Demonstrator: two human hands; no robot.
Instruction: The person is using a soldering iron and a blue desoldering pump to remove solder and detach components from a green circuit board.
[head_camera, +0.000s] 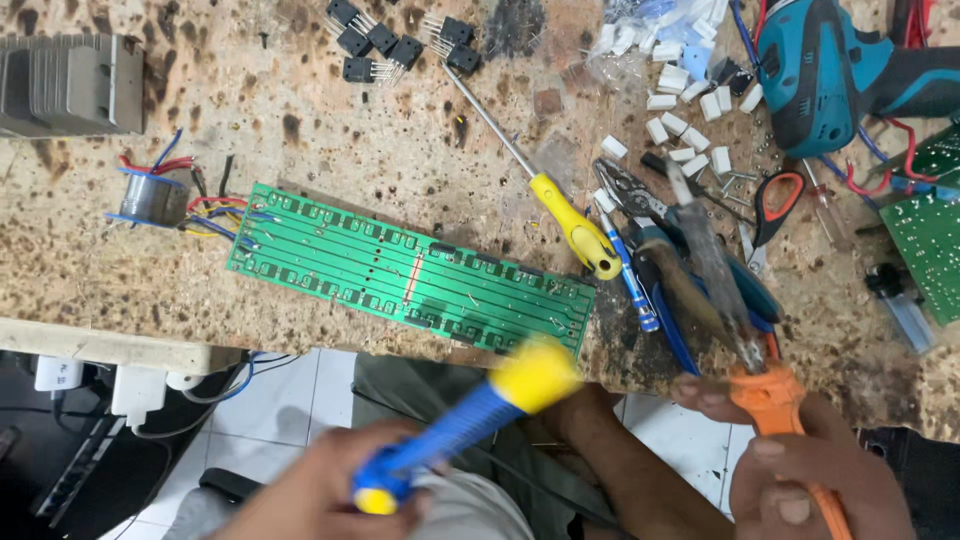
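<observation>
My left hand (320, 495) grips the light sucker (470, 420) mid-barrel — right (810, 480) clenches the iron (735, 310) by its orange handle.

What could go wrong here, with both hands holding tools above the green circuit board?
1. The right hand holds an orange-handled soldering iron whose shaft crosses the pliers and scissors; if hot, it may scorch their handles.
2. The left hand holds a blue and yellow tool, blurred, near the green circuit board; it may knock the board.
3. The board lies close to the bench edge and might slide off.
</observation>
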